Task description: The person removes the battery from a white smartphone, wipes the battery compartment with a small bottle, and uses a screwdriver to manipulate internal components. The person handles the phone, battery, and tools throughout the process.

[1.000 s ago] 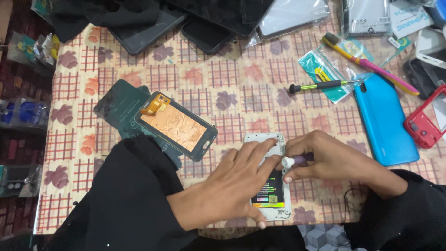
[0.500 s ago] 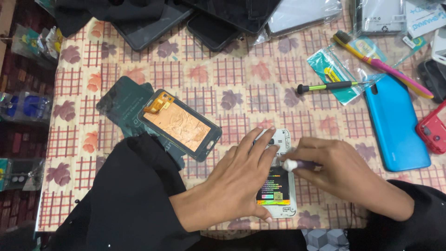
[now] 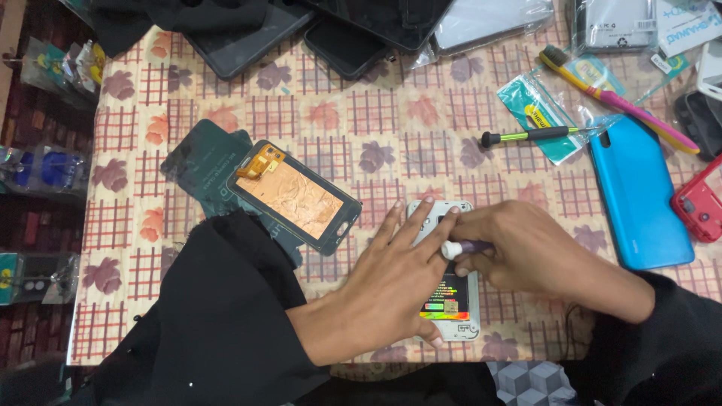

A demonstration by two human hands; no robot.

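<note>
Head view. Patterned tablecloth [image 3: 421, 128], checked with flower prints, covers the work surface; dark phone panels lie along its far edge.

White opened phone [image 3: 450, 297] lies at the near edge of the cloth, centre-right, back cover off and battery label showing. Long axis runs near-to-far, almost straight, top end pointing far.

Left hand [image 3: 391, 282] lies flat on the phone's left side, fingers spread wide, fingertips [image 3: 427, 204] at its far end. It grips nothing, only presses down.

Right hand [image 3: 526, 248] is closed around a small purple-handled tool [image 3: 466, 246] with a white cap. The tool lies crosswise over the phone, cap end pointing left, touching the left index finger.

Left of the hands: a detached screen with copper-coloured back [image 3: 295, 197], long axis diagonal, lying on a dark sheet. Far right: a green-handled screwdriver [image 3: 530, 135], a pink toothbrush [image 3: 613, 98], a blue phone back cover [image 3: 638, 192], a red frame [image 3: 701, 204] at the edge.

Versus 0.5 s ago: both hands remain on the phone in much the same grip, and the phone's direction is unchanged. The whole scene sits slightly differently in the frame, as from camera motion.
</note>
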